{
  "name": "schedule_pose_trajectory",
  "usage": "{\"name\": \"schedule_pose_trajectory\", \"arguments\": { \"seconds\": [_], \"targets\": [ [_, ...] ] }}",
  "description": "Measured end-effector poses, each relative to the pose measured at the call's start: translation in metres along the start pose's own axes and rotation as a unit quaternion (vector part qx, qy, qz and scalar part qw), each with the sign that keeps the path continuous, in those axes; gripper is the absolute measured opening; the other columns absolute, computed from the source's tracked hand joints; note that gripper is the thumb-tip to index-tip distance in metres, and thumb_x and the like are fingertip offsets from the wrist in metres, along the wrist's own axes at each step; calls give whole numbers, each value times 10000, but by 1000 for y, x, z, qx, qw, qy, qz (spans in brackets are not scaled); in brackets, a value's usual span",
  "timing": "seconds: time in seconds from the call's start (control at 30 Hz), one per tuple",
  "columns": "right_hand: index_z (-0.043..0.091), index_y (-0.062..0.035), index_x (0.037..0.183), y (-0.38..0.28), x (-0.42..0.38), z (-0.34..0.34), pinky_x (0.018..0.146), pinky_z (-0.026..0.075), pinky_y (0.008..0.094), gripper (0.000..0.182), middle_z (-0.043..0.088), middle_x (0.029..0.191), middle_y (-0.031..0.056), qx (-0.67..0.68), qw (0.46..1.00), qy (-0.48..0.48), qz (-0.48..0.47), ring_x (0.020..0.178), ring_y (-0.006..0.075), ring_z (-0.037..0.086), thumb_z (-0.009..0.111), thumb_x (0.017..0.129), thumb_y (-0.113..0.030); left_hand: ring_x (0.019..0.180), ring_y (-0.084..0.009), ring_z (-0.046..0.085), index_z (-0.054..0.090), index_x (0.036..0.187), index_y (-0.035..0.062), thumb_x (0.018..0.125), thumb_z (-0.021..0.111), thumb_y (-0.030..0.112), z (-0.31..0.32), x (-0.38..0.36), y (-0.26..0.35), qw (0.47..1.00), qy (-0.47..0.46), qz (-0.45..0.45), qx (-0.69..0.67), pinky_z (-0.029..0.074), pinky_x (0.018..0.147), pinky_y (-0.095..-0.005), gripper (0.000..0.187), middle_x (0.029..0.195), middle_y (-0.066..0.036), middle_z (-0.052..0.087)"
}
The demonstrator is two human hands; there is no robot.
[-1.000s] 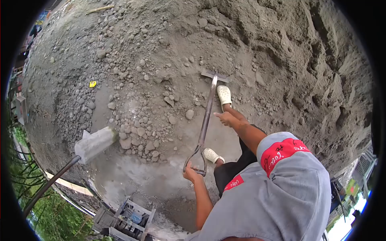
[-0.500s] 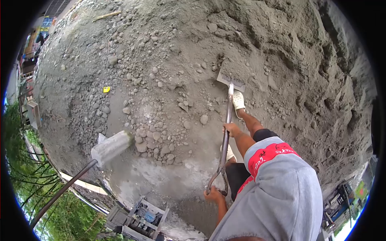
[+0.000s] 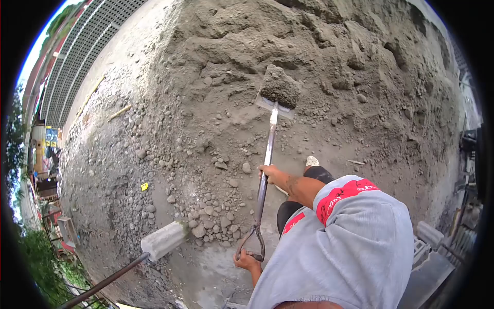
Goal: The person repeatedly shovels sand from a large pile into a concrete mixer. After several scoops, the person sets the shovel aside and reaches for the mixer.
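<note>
A long-handled shovel [image 3: 266, 162] reaches away from me over the grey, sandy ground. Its flat blade carries a heap of damp grey sand [image 3: 280, 88]. My left hand [image 3: 248, 261] is closed around the D-shaped grip at the shovel's near end. Farther up the shaft, my right hand [image 3: 267, 173] wraps around the metal tube. Below my right arm, one pale clog [image 3: 312, 161] shows; the other foot is mostly hidden behind the arm and legs.
Loose stones [image 3: 213, 221] lie left of the shaft. A pale concrete block on a metal rod [image 3: 164, 240] juts in at lower left. A small yellow object [image 3: 144, 186] lies on gravel. A rough sand bank [image 3: 355, 67] rises beyond the blade.
The shovel has moved forward, away from my feet, and its blade now bears a taller heap of sand. Both hands keep their hold. My view has turned and shifted.
</note>
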State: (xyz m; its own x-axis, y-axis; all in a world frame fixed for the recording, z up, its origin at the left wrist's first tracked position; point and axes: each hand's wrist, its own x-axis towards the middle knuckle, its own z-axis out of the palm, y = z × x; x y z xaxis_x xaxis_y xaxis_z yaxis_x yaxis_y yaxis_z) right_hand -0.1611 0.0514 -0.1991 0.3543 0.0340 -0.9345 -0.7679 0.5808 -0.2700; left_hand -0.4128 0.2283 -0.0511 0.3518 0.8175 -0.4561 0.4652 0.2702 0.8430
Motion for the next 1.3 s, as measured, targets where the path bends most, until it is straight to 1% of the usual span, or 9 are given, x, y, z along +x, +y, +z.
{"name": "schedule_pose_trajectory", "arguments": {
  "seconds": [0.47, 0.57, 0.8, 0.93, 1.0, 1.07, 1.1, 1.2, 1.3],
  "targets": [
    [462, -34, 832, 33, -158, -380, 444, 451, 343, 178, 492, 617, 60, 431, 874, 170, -150, 494, 177, 508, 610, 734, -48, 405, -175, 418, 428, 793, -17, 613, 483, -87, 56, -44, -96, 811, -499, 226, 206, 333, 376, -301, 201, 589, -107, 472],
    [460, -32, 869, 37, -246, -510, 484, 436, 353, 220, 508, 620, 74, 492, 801, 243, -241, 545, 186, 516, 632, 740, -83, 406, -170, 420, 434, 768, -19, 628, 471, -59, 121, -187, -120, 790, -584, 12, 185, 344, 371, -305, 150, 557, -94, 453],
    [439, 11, 829, 103, -535, -772, 504, 441, 353, 214, 515, 644, 89, 492, 488, 520, -499, 547, 192, 528, 596, 775, -124, 461, -162, 427, 443, 725, 11, 661, 473, -3, 139, -563, -165, 490, -840, -110, 204, 389, 432, -314, 72, 556, -66, 425],
    [481, 12, 727, 178, -649, -866, 497, 464, 312, 182, 518, 619, 93, 525, 480, 427, -558, 530, 195, 539, 529, 806, -145, 480, -165, 463, 490, 719, 6, 694, 565, 1, 10, -704, -70, 246, -916, -218, 231, 407, 472, -293, 79, 563, -76, 471],
    [521, -23, 687, 218, -636, -885, 497, 431, 290, 248, 523, 595, 90, 404, 599, 402, -562, 485, 189, 493, 513, 823, -231, 493, -157, 481, 515, 705, 2, 696, 605, 0, -38, -723, -46, 104, -947, -199, 228, 408, 493, -277, 91, 565, -71, 494],
    [546, -56, 645, 231, -569, -888, 454, 381, 269, 379, 506, 572, 49, 502, 511, 335, -613, 464, 138, 453, 503, 815, -392, 519, -123, 502, 534, 726, -5, 703, 660, 52, -60, -726, -48, -18, -964, -83, 254, 404, 505, -253, 141, 575, -51, 524],
    [550, -76, 651, 239, -590, -798, 458, 364, 259, 381, 505, 582, 25, 379, 585, 353, -624, 492, 110, 455, 515, 800, -425, 524, -95, 499, 535, 758, -9, 714, 679, 103, -59, -721, -62, -68, -965, -4, 253, 393, 498, -239, 188, 587, -33, 531],
    [474, -71, 812, 237, -427, -817, 483, 397, 280, 239, 513, 621, 36, 534, 590, 219, -565, 534, 148, 487, 526, 778, -302, 500, -82, 476, 532, 793, -4, 732, 663, 144, -26, -705, -81, -80, -934, 139, 320, 370, 480, -231, 206, 563, -21, 515],
    [394, -22, 875, 172, -299, -785, 540, 469, 368, 157, 508, 749, 96, 756, 559, 130, -315, 582, 220, 518, 486, 759, -75, 459, -93, 474, 540, 736, 12, 748, 631, 100, 33, -680, -69, 70, -924, 127, 355, 378, 428, -233, 127, 575, -16, 506]
  ]
}}
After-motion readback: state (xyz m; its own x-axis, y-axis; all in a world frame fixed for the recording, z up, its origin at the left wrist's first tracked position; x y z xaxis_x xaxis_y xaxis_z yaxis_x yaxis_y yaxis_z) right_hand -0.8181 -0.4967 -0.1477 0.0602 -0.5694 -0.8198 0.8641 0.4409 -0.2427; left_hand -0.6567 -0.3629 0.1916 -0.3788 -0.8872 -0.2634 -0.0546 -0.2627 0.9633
